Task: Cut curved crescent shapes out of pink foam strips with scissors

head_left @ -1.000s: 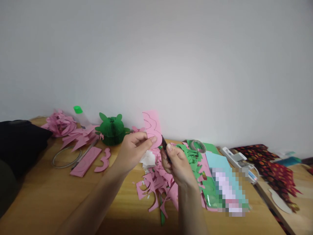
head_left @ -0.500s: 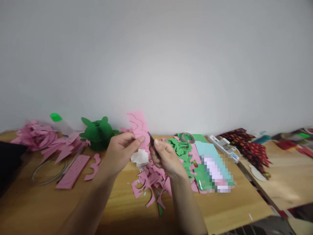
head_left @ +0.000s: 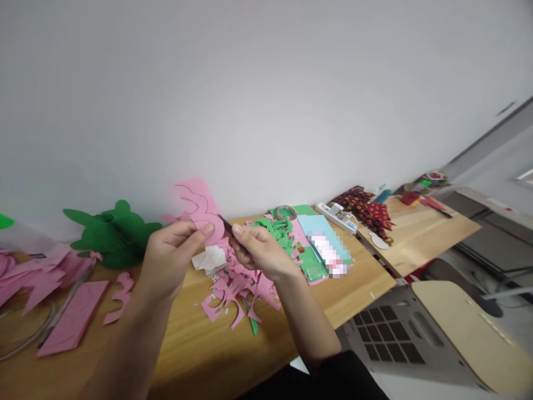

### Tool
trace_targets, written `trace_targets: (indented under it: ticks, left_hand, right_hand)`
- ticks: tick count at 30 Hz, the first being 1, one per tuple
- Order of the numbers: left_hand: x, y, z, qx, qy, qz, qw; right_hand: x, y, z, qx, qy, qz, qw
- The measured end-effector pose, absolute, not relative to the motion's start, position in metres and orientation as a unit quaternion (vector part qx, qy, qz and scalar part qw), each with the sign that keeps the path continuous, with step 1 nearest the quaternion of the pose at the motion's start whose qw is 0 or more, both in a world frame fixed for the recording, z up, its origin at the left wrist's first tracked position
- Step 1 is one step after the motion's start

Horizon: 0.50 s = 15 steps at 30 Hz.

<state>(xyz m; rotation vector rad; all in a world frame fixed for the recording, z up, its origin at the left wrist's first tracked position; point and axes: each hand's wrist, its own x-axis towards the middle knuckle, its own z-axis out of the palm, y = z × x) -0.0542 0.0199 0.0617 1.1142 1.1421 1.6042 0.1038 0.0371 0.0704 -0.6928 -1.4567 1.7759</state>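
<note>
Now | left hand [head_left: 172,253] pinches pink paper [head_left: 200,208] | right hand [head_left: 258,253] grips scissors [head_left: 227,226]

matt pink paper [head_left: 200,206]; smooth wood table [head_left: 216,355].

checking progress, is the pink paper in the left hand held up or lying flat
Held up: the pink paper stands off the table, pinched by the left hand.

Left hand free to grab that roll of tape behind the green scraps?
Probably not as things stand. The left hand is pinching the pink paper strip, and the right hand with its dark tool sits between it and the tape roll, which lies farther right beyond the green scraps.
</note>
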Motion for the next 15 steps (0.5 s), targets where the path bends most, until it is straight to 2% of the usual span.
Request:
trace_targets:
  ticks: [15]
  left_hand:
    - [-0.033,0.009,0.070,0.440,0.436,0.632,0.466]
  right_hand:
    - [0.118,0.015,0.070,-0.286,-0.553,0.678,0.391]
